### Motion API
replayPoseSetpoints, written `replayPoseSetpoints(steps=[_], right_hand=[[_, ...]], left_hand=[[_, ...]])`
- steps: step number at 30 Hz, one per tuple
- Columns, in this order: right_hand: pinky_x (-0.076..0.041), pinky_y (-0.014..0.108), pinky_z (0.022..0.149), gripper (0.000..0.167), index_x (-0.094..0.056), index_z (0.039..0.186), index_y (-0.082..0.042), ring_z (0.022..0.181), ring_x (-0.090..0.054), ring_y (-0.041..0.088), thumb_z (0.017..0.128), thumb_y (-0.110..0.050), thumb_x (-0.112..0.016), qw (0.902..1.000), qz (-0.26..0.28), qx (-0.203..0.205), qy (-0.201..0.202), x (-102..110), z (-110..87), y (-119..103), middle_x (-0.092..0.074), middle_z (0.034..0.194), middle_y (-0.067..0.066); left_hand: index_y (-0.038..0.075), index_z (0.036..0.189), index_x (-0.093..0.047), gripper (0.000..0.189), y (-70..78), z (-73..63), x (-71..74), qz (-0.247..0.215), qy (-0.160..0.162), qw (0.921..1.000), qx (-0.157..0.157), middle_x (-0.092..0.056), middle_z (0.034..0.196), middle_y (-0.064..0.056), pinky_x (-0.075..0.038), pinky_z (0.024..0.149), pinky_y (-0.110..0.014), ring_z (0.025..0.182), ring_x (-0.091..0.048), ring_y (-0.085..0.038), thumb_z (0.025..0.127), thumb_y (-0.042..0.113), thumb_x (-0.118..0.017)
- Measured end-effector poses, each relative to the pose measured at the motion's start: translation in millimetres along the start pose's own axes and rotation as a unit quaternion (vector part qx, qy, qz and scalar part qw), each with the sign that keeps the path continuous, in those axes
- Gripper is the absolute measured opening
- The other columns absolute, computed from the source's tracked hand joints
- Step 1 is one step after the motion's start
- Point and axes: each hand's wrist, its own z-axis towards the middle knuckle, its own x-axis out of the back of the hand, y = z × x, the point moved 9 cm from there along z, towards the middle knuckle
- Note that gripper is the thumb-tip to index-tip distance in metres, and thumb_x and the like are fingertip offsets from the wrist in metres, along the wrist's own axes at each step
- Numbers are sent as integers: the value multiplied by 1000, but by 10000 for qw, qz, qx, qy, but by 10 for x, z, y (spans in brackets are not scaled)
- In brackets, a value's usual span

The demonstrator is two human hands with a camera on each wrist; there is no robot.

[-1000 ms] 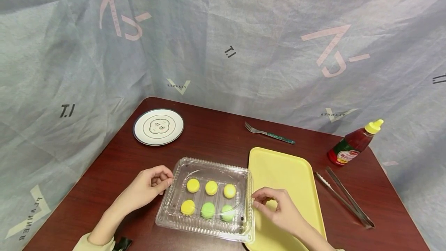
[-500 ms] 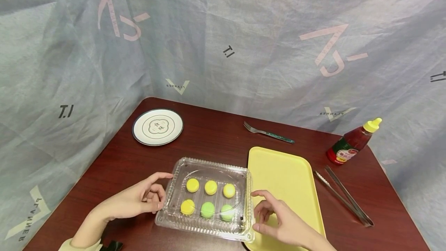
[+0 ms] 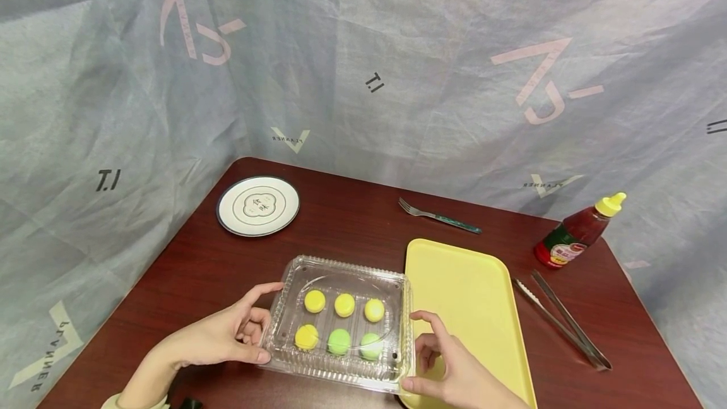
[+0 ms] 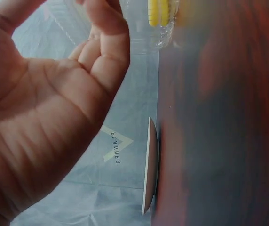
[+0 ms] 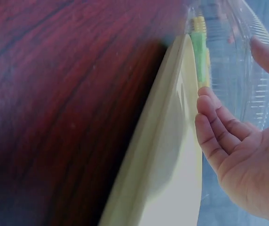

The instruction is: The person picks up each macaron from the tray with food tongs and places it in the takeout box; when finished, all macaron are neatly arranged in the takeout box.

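A clear plastic clamshell box (image 3: 341, 368) lies at the front middle of the table, its right side overlapping a yellow tray (image 3: 462, 276). Through the lid show several yellow macarons (image 3: 315, 301) and two green macarons (image 3: 339, 342). My left hand (image 3: 218, 336) grips the left side, index finger at the edge and thumb at the near left corner. Opposite it, my right hand (image 3: 449, 365) holds the right side, thumb at the near right corner. In the right wrist view, the curled lower fingers (image 5: 209, 134) are beside the box's base, over the tray.
A white plate (image 3: 258, 206) with a dark rim sits at the back left. Toward the back lies a fork (image 3: 440, 216) with a green handle. On the right are metal tongs (image 3: 562, 320) and a red sauce bottle (image 3: 573, 235) with a yellow cap. A grey curtain surrounds the table.
Both hands have spread their fingers along the box's sides. The thumbs have moved toward me, down to the near corners. The box has stayed in place.
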Motion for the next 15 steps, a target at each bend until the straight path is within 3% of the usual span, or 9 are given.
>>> replayPoseSetpoints(steps=[4,8,12,15], right_hand=[[-50,29,67,81,-26,145,-14,70,-58,14,86,-20,-81,9991,409,19,-67,-35,0,-2,-59,76,7],[-50,29,64,82,-22,144,-10,68,-57,9,86,-13,-80,9967,807,82,-53,-46,-3,-2,-56,76,13],[-50,28,61,77,-21,135,-4,65,-56,7,85,-7,-79,9940,1086,152,-34,-54,-5,-17,-53,74,17],[-48,24,60,69,-24,128,-2,65,-54,4,85,-6,-79,9922,1242,-24,-69,-69,-8,-5,-51,71,19]], left_hand=[[13,154,-9,94,-8,-5,-19,-286,-22,9996,45,-64,102,-18,-54,70,-28,77,-65,-15,87,1,-75],[14,153,-8,95,-14,-10,-27,-399,20,9992,89,-64,98,-16,-53,69,-27,77,-66,-16,87,1,-75],[12,152,-4,96,-26,-14,-42,-539,58,9983,192,-62,102,-19,-53,69,-26,79,-65,-16,87,0,-74],[5,147,-6,89,-42,-11,-61,-686,40,9972,282,-62,105,-22,-53,67,-25,79,-64,-15,88,-1,-72]])
